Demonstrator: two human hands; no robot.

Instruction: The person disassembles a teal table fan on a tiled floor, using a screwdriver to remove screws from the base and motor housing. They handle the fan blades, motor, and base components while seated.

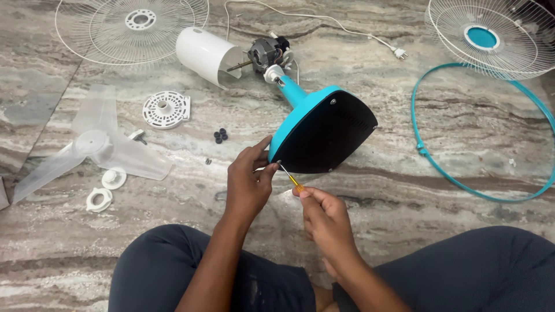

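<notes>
Right hand gripping screwdriver at fan base screw; left hand steadying rim. Next: turning squarely, likely.

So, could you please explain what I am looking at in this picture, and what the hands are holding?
The one picture comes from a camera worn on a person's head, looking down at their own two hands as they sit on a marbled stone floor. The left hand steadies the blue fan base, whose black underside faces up. The right hand holds a small yellow-handled screwdriver with its tip at a corner of that base. Around them lie fan parts: a clear blade, two white wire grilles, a white motor cover, the motor, a blue ring and a white cord.
</notes>
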